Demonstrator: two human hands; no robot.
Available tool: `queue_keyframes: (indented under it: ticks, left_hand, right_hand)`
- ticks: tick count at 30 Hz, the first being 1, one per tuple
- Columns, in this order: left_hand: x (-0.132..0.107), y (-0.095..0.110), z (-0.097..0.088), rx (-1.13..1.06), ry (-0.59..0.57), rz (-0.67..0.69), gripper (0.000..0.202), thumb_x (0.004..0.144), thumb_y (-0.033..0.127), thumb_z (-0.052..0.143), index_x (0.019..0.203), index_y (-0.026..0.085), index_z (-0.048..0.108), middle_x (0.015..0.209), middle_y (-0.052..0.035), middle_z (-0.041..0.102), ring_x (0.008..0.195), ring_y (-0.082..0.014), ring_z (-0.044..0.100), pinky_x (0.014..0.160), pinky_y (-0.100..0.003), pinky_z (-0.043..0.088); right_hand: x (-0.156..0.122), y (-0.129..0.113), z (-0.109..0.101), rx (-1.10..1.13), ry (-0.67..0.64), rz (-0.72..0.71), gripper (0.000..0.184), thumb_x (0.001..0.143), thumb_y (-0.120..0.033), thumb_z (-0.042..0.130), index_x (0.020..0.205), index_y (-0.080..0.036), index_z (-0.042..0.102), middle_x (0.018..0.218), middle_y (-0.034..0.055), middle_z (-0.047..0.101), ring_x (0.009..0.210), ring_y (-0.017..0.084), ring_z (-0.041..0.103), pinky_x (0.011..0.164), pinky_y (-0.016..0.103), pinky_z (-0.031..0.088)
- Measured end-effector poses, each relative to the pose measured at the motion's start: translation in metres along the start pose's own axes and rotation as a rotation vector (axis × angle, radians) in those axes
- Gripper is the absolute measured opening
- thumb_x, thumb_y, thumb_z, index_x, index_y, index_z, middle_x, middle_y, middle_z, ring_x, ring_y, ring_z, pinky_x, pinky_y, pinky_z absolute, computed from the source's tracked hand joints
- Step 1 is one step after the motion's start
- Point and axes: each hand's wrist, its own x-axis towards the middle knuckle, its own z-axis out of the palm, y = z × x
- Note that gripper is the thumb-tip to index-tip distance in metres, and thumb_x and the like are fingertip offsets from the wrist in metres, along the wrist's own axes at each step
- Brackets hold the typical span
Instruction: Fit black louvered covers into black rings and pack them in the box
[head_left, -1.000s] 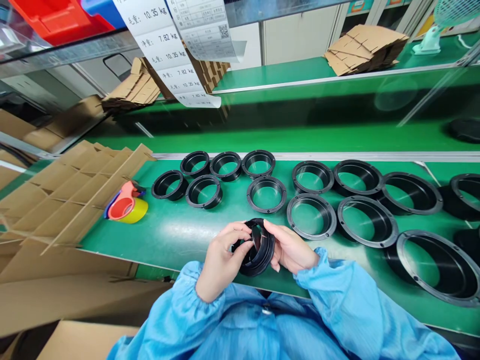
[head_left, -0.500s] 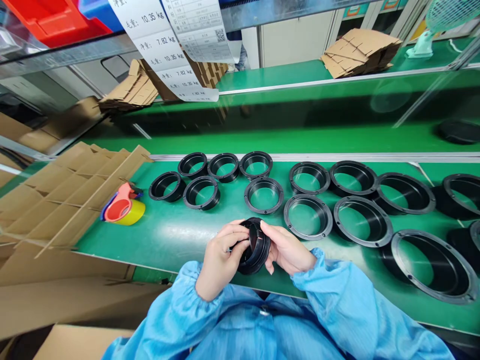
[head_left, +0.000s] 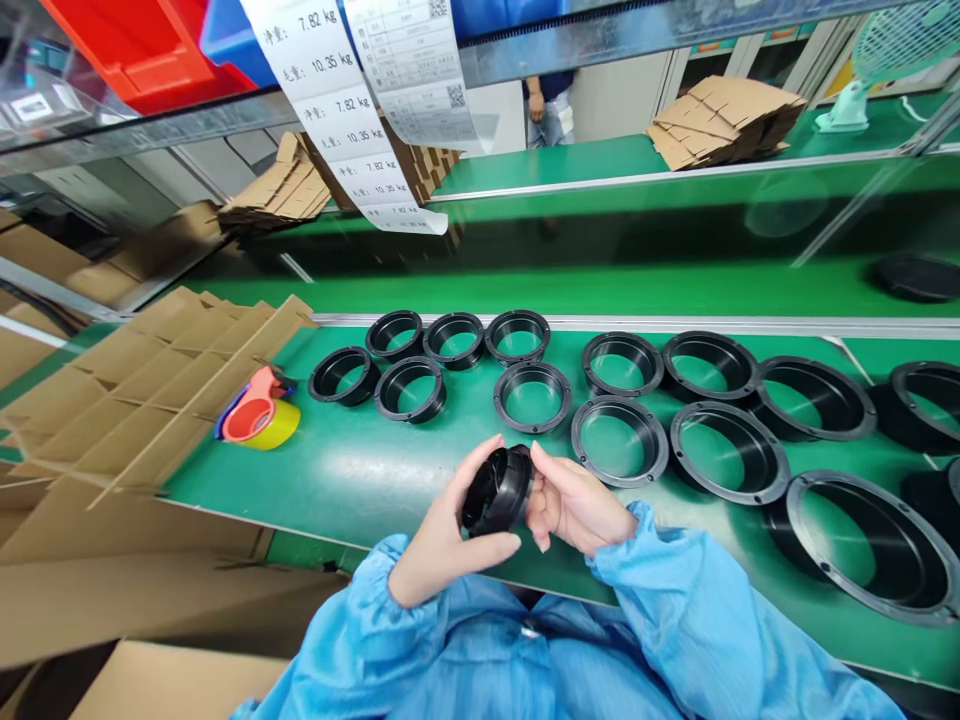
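Note:
Between my two hands, above the near edge of the green table (head_left: 337,480), is a round black plastic part (head_left: 501,492) with inner pieces showing in its opening. My left hand (head_left: 450,530) wraps it from the left, thumb along its lower side and fingers behind. On the other side my right hand (head_left: 574,495) pinches its upper right rim with thumb and fingers. Beyond them stand several black flanged rings, the nearest being one ring (head_left: 532,428) just behind the part and another ring (head_left: 579,455) to the right.
More black rings (head_left: 727,490) fill the right side. A tape dispenser (head_left: 259,415) lies at the left by a cardboard divider grid (head_left: 172,385). Printed label strips (head_left: 352,140) hang from the shelf overhead. Folded cardboard (head_left: 724,120) lies on the far bench; a person (head_left: 551,105) stands behind it.
My left fingers have come out of the part's opening and now wrap its left side. The part has turned to face left. A person has come into view at the back.

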Motion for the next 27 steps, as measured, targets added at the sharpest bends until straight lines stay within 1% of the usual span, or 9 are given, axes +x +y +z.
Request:
queue_keyframes:
  ticks: [2,4,6,7,10,15,21,24,27]
  left_hand:
    - [0.002,-0.002,-0.001,-0.343,0.092,-0.077,0.077,0.078,0.050,0.078,0.146,0.033,0.044,0.150,-0.0080,0.047,0.140,-0.0373,0.038,0.117,-0.055,0.031]
    - [0.003,-0.006,-0.005,-0.733,0.123,-0.167,0.060,0.085,0.061,0.064,0.137,0.031,0.055,0.144,-0.0087,0.054,0.135,-0.0404,0.045,0.108,-0.062,0.040]
    - [0.004,-0.009,-0.010,-1.003,0.057,-0.230,0.057,0.088,0.068,0.054,0.128,0.029,0.063,0.140,-0.0108,0.057,0.133,-0.0431,0.047,0.104,-0.065,0.042]
    - [0.004,-0.010,-0.011,-1.075,0.013,-0.239,0.058,0.089,0.069,0.052,0.127,0.027,0.065,0.139,-0.0126,0.058,0.133,-0.0440,0.047,0.104,-0.066,0.041]
    - [0.002,-0.011,-0.011,-1.159,-0.064,-0.235,0.058,0.092,0.067,0.051,0.130,0.026,0.063,0.141,-0.0168,0.056,0.136,-0.0436,0.044,0.106,-0.064,0.040]
    - [-0.002,-0.007,-0.003,-1.227,-0.071,-0.268,0.058,0.095,0.067,0.044,0.132,0.026,0.062,0.138,-0.0187,0.057,0.129,-0.0401,0.053,0.104,-0.058,0.045]
    - [-0.002,-0.006,-0.002,-1.254,-0.056,-0.274,0.057,0.094,0.066,0.047,0.132,0.027,0.062,0.134,-0.0163,0.061,0.129,-0.0409,0.053,0.106,-0.059,0.043]
    - [-0.002,-0.007,-0.002,-1.275,-0.042,-0.280,0.057,0.095,0.066,0.046,0.132,0.026,0.062,0.135,-0.0172,0.060,0.128,-0.0398,0.054,0.107,-0.060,0.042]
    - [-0.003,-0.007,-0.002,-1.305,-0.017,-0.296,0.057,0.095,0.065,0.047,0.130,0.024,0.064,0.135,-0.0175,0.060,0.127,-0.0385,0.055,0.107,-0.060,0.042]
  right_hand:
    - [-0.003,-0.006,0.002,-0.037,-0.008,-0.040,0.056,0.090,-0.062,0.064,0.100,-0.006,0.070,0.084,0.0118,0.071,0.052,0.013,0.064,0.046,0.022,0.058]
    - [-0.007,-0.013,0.004,-0.080,0.046,-0.145,0.049,0.094,-0.055,0.062,0.110,-0.010,0.069,0.094,0.0111,0.071,0.056,0.012,0.064,0.048,0.022,0.058]
    - [-0.009,-0.017,0.006,-0.119,0.116,-0.256,0.039,0.095,-0.048,0.063,0.107,-0.012,0.070,0.089,0.0070,0.069,0.057,0.010,0.062,0.050,0.019,0.056]
    - [-0.010,-0.017,0.006,-0.133,0.140,-0.284,0.035,0.095,-0.046,0.064,0.103,-0.012,0.071,0.085,0.0054,0.067,0.058,0.009,0.061,0.051,0.018,0.055]
    - [-0.009,-0.014,0.005,-0.177,0.163,-0.263,0.033,0.096,-0.045,0.064,0.099,-0.013,0.071,0.083,0.0046,0.065,0.059,0.008,0.059,0.053,0.017,0.052]
    - [-0.008,-0.009,0.006,-0.252,0.205,-0.251,0.038,0.095,-0.050,0.063,0.097,-0.013,0.070,0.082,0.0055,0.065,0.060,0.008,0.057,0.054,0.018,0.048]
    - [-0.008,-0.009,0.006,-0.347,0.243,-0.250,0.040,0.095,-0.054,0.061,0.096,-0.015,0.069,0.082,0.0051,0.063,0.063,0.010,0.056,0.056,0.020,0.046]
    - [-0.011,-0.004,0.005,-0.620,0.307,-0.351,0.037,0.099,-0.053,0.055,0.103,-0.019,0.070,0.089,0.0050,0.061,0.072,0.013,0.056,0.059,0.023,0.047]
    - [-0.015,0.003,0.007,-1.099,0.335,-0.617,0.030,0.103,-0.040,0.049,0.124,-0.027,0.066,0.105,0.0062,0.056,0.093,0.017,0.056,0.079,0.030,0.050]
